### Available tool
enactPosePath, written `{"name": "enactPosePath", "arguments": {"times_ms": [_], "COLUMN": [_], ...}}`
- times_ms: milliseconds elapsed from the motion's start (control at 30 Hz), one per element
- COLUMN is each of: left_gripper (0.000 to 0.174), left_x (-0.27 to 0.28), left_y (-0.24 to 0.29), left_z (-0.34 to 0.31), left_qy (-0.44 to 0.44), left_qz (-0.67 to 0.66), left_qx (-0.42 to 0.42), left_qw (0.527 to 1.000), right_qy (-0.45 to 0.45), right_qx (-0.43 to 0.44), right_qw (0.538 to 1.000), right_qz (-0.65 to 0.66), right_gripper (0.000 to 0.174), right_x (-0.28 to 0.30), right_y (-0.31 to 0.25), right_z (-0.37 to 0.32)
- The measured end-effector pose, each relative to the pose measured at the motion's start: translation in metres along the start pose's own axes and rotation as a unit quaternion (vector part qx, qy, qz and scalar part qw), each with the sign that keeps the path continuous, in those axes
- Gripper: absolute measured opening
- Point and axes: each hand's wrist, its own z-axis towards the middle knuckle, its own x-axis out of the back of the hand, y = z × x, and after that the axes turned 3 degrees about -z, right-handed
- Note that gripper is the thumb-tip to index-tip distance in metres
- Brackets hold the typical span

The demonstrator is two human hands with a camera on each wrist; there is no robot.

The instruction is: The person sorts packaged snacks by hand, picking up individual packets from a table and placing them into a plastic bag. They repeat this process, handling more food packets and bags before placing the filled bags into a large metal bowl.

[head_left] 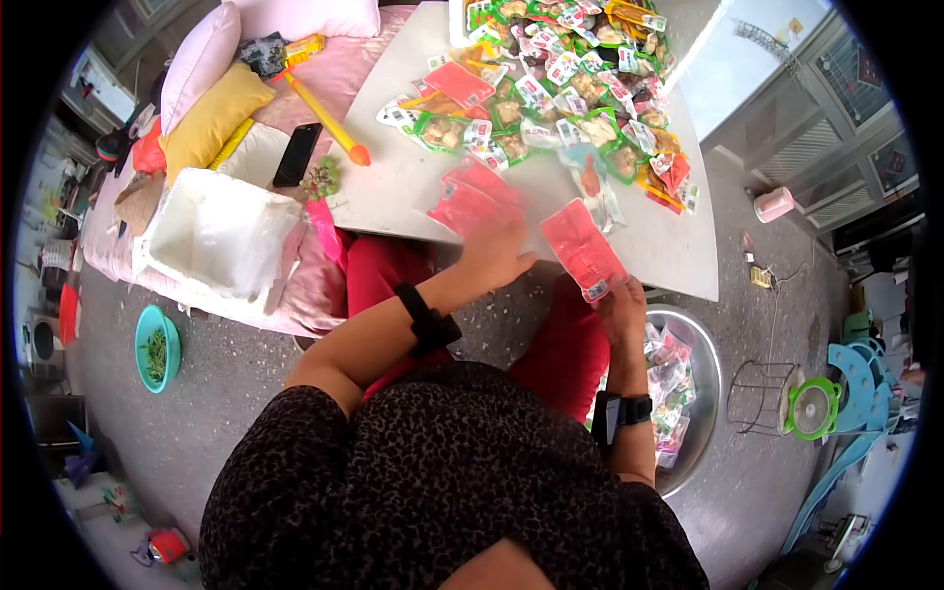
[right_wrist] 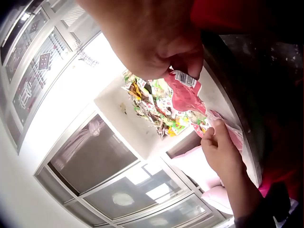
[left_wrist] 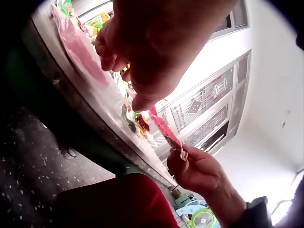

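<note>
In the head view my right hand (head_left: 621, 313) pinches the lower end of a flat red packet (head_left: 582, 246), tilted over the table's front edge. The right wrist view shows the barcode end of this packet (right_wrist: 185, 95) between the thumb and fingers of that hand (right_wrist: 152, 40). My left hand (head_left: 497, 258), blurred, is over the near end of pink-red packets (head_left: 477, 195) at the table edge. Its thumb stands apart from bent fingers in the left wrist view (left_wrist: 147, 54), beside a pink packet (left_wrist: 80, 52); contact is unclear.
Many colourful food packets (head_left: 590, 88) are heaped on the white table (head_left: 393, 202). A metal basin (head_left: 710, 393) of packets stands on the floor by my right leg. Left are a white foam box (head_left: 211, 236), a phone (head_left: 297, 155) and a yellow tube (head_left: 329, 118).
</note>
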Motion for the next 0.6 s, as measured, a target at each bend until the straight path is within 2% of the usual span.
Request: {"name": "enactPosePath", "arguments": {"times_ms": [200,300,400,600], "left_gripper": [0.03,0.028,0.026,0.027], "left_x": [-0.014,-0.021,-0.024,-0.006], "left_y": [-0.014,-0.017,-0.017,-0.006], "left_z": [-0.003,-0.003,-0.005,-0.001], "left_qy": [-0.06,-0.035,0.01,-0.027], "left_qz": [0.021,-0.046,-0.087,-0.058], "left_qx": [-0.022,0.045,0.032,0.019], "left_qw": [0.998,0.997,0.996,0.998], "right_qy": [-0.008,-0.042,-0.059,-0.093], "right_qx": [-0.012,-0.036,-0.089,-0.132], "right_qw": [1.0,0.998,0.994,0.985], "right_qz": [-0.02,-0.009,-0.005,-0.057], "right_gripper": [0.011,0.012,0.015,0.014], "right_x": [0.002,0.003,-0.002,-0.001], "right_y": [0.001,0.0,0.0,-0.001], "right_z": [-0.003,-0.004,-0.003,0.011]}}
